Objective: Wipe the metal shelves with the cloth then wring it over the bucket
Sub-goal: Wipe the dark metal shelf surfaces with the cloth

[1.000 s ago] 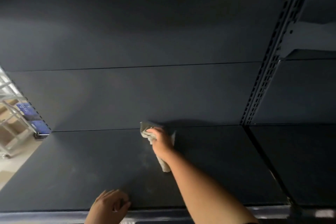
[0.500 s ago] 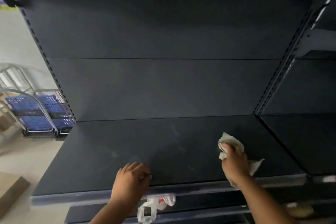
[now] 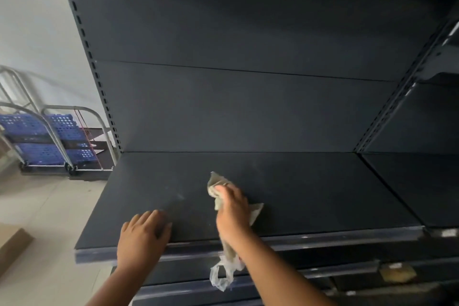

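Note:
A dark metal shelf (image 3: 310,194) fills the middle of the view, with a clear price strip along its front edge. My right hand (image 3: 232,208) presses a crumpled grey-beige cloth (image 3: 216,185) flat on the shelf near its middle. Part of the cloth sticks out to the right of the hand. My left hand (image 3: 144,233) lies palm down on the shelf's front edge, to the left of the cloth, holding nothing. No bucket is in view.
A thin plastic bag (image 3: 224,272) hangs below the shelf's front edge under my right arm. Lower shelves (image 3: 347,278) sit beneath. A neighbouring shelf bay (image 3: 417,186) lies to the right. Blue crates on metal trolleys (image 3: 49,141) stand on the floor at left, beside a cardboard piece (image 3: 12,246).
My right hand has slid the cloth leftward from the shelf's right part to its middle. The left hand stays on the front edge. The view has shifted, showing more floor at left.

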Motion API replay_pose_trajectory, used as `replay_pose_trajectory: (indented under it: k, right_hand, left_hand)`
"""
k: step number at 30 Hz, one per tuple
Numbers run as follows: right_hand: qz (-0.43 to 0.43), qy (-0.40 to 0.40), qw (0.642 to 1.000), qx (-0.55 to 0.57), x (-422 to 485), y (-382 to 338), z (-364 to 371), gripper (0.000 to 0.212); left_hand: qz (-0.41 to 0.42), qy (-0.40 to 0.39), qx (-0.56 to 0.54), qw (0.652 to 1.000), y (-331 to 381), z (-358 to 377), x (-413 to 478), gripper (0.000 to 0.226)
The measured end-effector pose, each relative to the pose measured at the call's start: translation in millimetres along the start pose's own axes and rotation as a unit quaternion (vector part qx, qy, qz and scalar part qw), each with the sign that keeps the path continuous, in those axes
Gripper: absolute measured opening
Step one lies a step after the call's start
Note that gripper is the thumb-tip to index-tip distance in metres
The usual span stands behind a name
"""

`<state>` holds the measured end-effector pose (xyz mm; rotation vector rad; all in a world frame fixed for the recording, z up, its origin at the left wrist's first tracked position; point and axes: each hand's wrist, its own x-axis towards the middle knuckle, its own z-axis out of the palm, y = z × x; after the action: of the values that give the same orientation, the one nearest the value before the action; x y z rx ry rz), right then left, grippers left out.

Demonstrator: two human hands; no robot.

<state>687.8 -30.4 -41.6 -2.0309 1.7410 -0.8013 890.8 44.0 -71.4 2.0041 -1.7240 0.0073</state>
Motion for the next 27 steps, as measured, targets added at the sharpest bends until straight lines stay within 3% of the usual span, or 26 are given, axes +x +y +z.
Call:
replay_pose_trajectory:
  k: [4,9,12,18,21,24,27]
  right_hand:
    - [0.069,0.097,0.992,-0.045,27,77,-72,0.050]
    - [0.242,0.047,0.958,-0.147,44,160,-108,0.053]
    - [0.182,0.018,0.970,-0.157,51,129,-75,0.056]
    - [-0.014,-0.087,0.995,-0.052,35,9,25,0.044]
    - [-0.046,-0.090,0.995,-0.011,32,-2,26,0.040]
    - [-0.009,-0.019,0.997,0.069,57,29,-11,0.040]
    - [0.007,0.091,0.994,0.057,98,90,-61,0.045]
  left_hand:
    - [0.002,-0.009,-0.015,1.000,0,0,0,0.030]
    - [-0.003,-0.012,-0.019,1.000,0,-2,-1,0.028]
    - [-0.009,-0.008,-0.027,1.000,2,-1,-2,0.027]
    - [-0.021,0.011,-0.018,1.000,6,-2,-1,0.028]
    - [-0.036,0.013,-0.018,0.999,10,-6,-2,0.030]
    - [-0.046,0.015,-0.018,0.999,13,-6,-3,0.030]
    - [-0.049,0.014,-0.016,0.999,17,-9,-3,0.029]
